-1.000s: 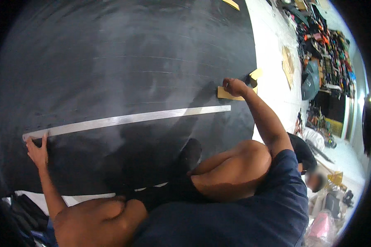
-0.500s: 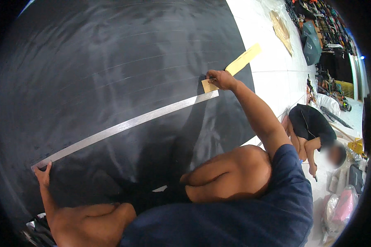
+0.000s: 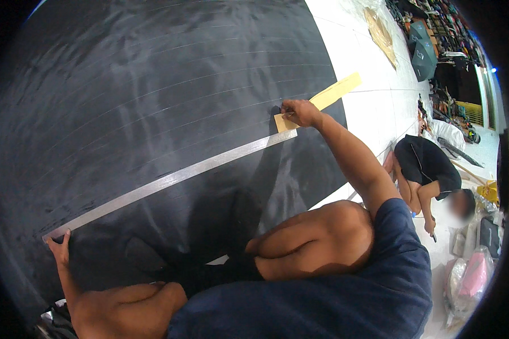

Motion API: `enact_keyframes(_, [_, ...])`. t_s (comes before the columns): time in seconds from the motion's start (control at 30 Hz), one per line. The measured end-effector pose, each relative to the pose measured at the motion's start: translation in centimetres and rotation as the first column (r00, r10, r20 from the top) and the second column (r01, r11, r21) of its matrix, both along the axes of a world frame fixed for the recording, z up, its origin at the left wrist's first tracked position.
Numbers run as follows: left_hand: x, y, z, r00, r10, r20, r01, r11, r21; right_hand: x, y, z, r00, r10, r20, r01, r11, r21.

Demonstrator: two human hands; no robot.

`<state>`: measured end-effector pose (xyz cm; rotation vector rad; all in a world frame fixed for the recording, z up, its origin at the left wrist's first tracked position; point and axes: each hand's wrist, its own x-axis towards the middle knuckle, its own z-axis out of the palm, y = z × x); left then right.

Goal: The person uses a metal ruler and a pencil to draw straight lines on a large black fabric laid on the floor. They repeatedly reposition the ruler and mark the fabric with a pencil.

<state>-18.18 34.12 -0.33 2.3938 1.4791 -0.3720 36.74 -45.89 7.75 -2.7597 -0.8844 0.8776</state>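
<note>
A long silvery metal ruler point(image 3: 172, 179) lies slantwise across a wide sheet of glossy black material point(image 3: 169, 130) marked with several thin pale lines. At the ruler's left end is my left hand point(image 3: 59, 250), thumb and finger spread apart against it. My right hand point(image 3: 301, 112) is closed on a strip of yellow card point(image 3: 338, 90) near the ruler's right end. One end of the card meets the ruler; the other reaches past the sheet's edge. Whether a small tool is also between my right fingers is hidden.
My bent knees point(image 3: 316, 231) are close to the sheet. Beyond its right edge is white tiled floor point(image 3: 373, 107). Another person point(image 3: 427, 166) crouches there, near plastic-wrapped goods point(image 3: 474, 277). Folded umbrellas point(image 3: 423, 53) and many hanging items stand at the far right.
The ruler has shifted slightly toward me over the black sheet, and both hands have moved with it. The yellow card now lies at a flatter angle. My view has shifted slightly.
</note>
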Motion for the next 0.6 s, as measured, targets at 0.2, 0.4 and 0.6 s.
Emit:
enact_keyframes(0.2, [0.4,0.8,0.1,0.998,0.010,-0.065,-0.007,0.999,0.047,-0.3,0.8,0.2,0.998,-0.062,-0.015,0.061,0.997,-0.047])
enact_keyframes(0.4, [0.8,0.1,1.0,0.998,0.000,-0.064,0.001,1.000,0.020,-0.5,0.2,0.3,0.999,-0.034,-0.018,0.033,0.999,-0.011])
enact_keyframes(0.6, [1.3,-0.3,1.3,0.999,-0.032,-0.024,0.032,0.999,-0.003,-0.8,0.2,0.0,0.998,-0.017,0.057,0.021,0.997,-0.070])
